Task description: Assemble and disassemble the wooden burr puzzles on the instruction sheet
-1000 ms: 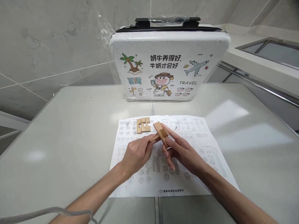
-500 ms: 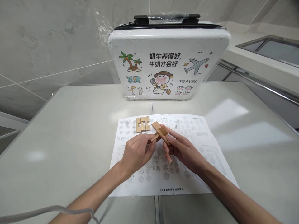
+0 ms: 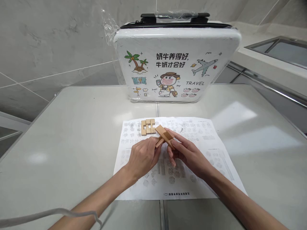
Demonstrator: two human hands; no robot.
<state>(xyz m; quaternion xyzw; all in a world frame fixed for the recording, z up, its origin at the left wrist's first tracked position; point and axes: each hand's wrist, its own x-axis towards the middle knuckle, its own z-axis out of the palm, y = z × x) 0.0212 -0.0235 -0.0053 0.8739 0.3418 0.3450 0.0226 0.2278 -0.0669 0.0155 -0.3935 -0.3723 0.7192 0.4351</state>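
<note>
Holding crossed wooden pieces (image 3: 165,135) between them, the left hand (image 3: 143,155) and the right hand (image 3: 189,152) are meeting above the middle of a printed paper sheet (image 3: 203,188) that is lying on the desk (image 3: 59,134). The left grip is pinching one narrow piece, its fingertips partly hidden; the right grip is spanning the wider, tilted piece between thumb and fingers, nearly closed around it. These pieces are touching where they are crossing, though whether they are locking together I cannot tell. Farther off, just beyond the left hand, several notched blocks (image 3: 148,130) are lying side by side on the sheet's far edge, apart from the held ones; the work is therefore looking only partly done, with those blocks remaining out of the joined set. At the far side a white suitcase (image 3: 176,72) is standing shut inside clear plastic wrap (image 3: 110,27), hiding whatever it may be containing.
</note>
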